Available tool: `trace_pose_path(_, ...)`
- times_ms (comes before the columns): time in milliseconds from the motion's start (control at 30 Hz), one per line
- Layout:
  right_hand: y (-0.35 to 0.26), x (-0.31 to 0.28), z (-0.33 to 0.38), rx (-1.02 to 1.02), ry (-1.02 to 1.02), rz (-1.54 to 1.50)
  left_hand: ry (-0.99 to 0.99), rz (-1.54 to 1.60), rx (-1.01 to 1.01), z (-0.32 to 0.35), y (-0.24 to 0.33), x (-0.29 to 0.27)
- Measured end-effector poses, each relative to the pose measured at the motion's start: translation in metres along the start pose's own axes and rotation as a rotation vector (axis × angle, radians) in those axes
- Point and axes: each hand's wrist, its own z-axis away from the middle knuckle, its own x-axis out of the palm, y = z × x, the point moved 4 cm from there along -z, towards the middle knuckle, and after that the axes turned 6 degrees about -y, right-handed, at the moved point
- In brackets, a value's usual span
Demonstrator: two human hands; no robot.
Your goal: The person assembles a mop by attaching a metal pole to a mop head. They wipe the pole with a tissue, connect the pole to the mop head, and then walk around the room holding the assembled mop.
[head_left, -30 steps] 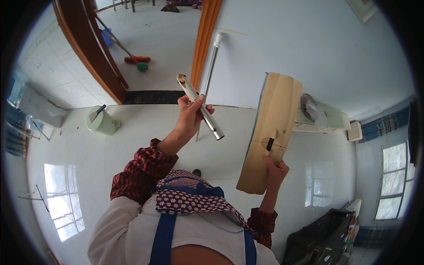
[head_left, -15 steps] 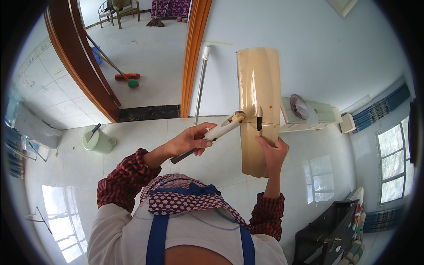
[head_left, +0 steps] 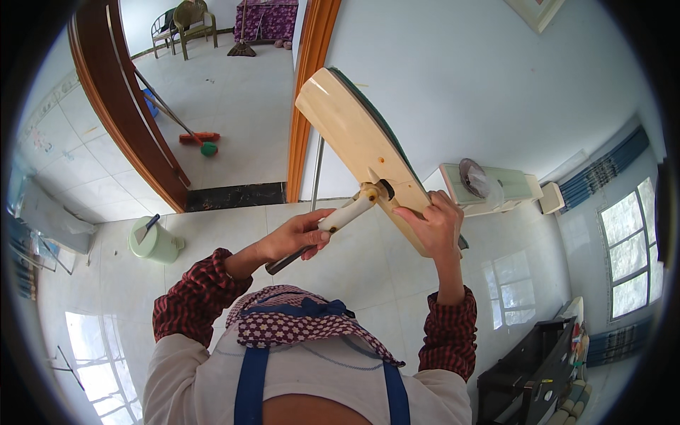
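A flat mop's long beige head plate [head_left: 368, 138] is held up in front of me, slanting from upper left to lower right. Dark green material runs along its far edge. A white swivel joint [head_left: 348, 214] with a yellowish knuckle meets the middle of the plate, beside a dark slot. My left hand [head_left: 297, 237] is closed round the joint's lower end, where a short dark tube [head_left: 287, 262] sticks out below. With fingers over the edge and thumb on the beige face, my right hand [head_left: 433, 223] grips the plate near its lower end.
A metal pole [head_left: 318, 166] stands against the wall behind the plate. At left sits a pale green bucket [head_left: 159, 244]. Through the doorway are a red broom [head_left: 200, 137] and chairs [head_left: 193, 25]. A low cabinet [head_left: 496, 198] bearing a fan and a black cabinet [head_left: 520, 375] stand at right.
The beige plate has turned from nearly upright to a slant, its top swinging left, so its green edge shows. My right hand has shifted from the joint area to the plate's edge.
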Motion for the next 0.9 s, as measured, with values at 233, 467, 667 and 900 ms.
trace_pose_path(233, -0.005, 0.001, -0.008, 0.050, -0.023, 0.016, 0.082, -0.148, 0.060, -0.004, -0.010, 0.010)
trace_pose_path(467, -0.001, -0.005, -0.010, -0.003, -0.046, 0.039, -0.036, -0.049, -0.027, -0.011, 0.001, 0.013)
trace_pose_path(667, -0.010, -0.008, -0.013, -0.091, -0.074, 0.086, -0.082, -0.089, -0.117, -0.006, 0.010, 0.006)
trace_pose_path(900, -0.008, -0.006, -0.011, -0.156, -0.125, 0.095, -0.107, -0.195, -0.214, -0.004, 0.035, -0.001)
